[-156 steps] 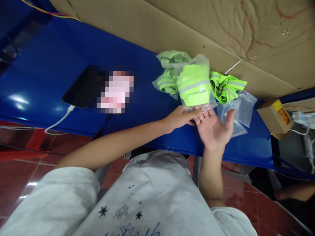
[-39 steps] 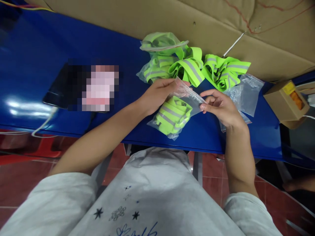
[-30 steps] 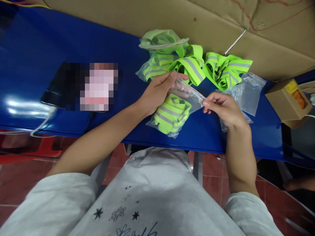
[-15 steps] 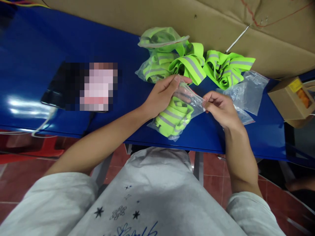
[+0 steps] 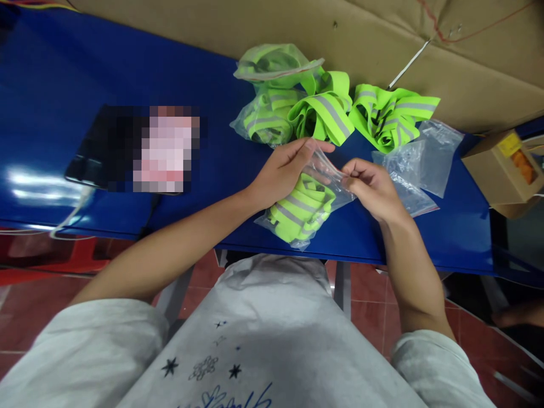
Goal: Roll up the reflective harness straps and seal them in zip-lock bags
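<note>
A clear zip bag (image 5: pixel 341 195) lies near the table's front edge with a bundled neon-green reflective strap (image 5: pixel 302 209) inside it. My left hand (image 5: pixel 285 170) pinches the bag's upper edge between thumb and fingers, some fingers reaching behind the clear plastic. At the other end of the bag's mouth, my right hand (image 5: pixel 370 187) grips the corner with thumb and bent forefinger. The red-lined seal runs stretched between both hands. Just beyond them lie loose green reflective straps (image 5: pixel 327 110) and another bagged strap (image 5: pixel 270 116).
More green straps (image 5: pixel 389 116) sit at the back right, beside flat clear bags (image 5: pixel 440 156). A small cardboard box (image 5: pixel 495 170) stands at the table's right end. Left on the blue table (image 5: pixel 221 170) are a black device (image 5: pixel 96 150) with a white cable and a blurred-out screen. Brown board closes off the back.
My right hand has shifted slightly left, toward my left hand, along the bag's mouth. Both hands keep hold of the bag, which has sunk a little toward me.
</note>
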A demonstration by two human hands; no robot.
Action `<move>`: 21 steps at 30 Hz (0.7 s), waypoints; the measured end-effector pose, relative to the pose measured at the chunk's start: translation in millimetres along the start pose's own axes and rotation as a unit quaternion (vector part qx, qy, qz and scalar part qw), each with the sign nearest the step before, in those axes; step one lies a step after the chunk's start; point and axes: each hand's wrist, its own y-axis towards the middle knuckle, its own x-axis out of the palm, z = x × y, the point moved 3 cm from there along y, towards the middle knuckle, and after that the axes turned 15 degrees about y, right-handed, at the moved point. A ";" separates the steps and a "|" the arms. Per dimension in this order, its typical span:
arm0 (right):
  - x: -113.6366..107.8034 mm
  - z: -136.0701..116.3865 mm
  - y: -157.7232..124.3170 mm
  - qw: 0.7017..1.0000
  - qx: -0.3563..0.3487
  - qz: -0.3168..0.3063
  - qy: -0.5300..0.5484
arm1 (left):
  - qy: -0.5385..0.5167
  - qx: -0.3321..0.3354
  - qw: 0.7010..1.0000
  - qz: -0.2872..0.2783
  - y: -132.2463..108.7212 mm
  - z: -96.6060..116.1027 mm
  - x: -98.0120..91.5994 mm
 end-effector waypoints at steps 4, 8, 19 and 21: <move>3.1 1.3 -0.2 1.000 0.003 -0.005 -0.012 | 0.023 0.012 1.000 0.001 -1.2 1.5 1.5; 3.2 0.6 -0.7 1.000 -0.006 -0.007 -0.020 | 0.068 0.030 0.997 0.024 -1.2 -0.8 1.3; 8.0 1.4 0.0 0.997 -0.062 -0.011 -0.039 | 0.081 0.054 0.995 0.025 -5.5 -1.2 3.2; 10.2 1.9 -0.6 0.995 -0.088 0.000 -0.048 | 0.080 0.054 0.995 0.029 -6.3 -0.2 3.6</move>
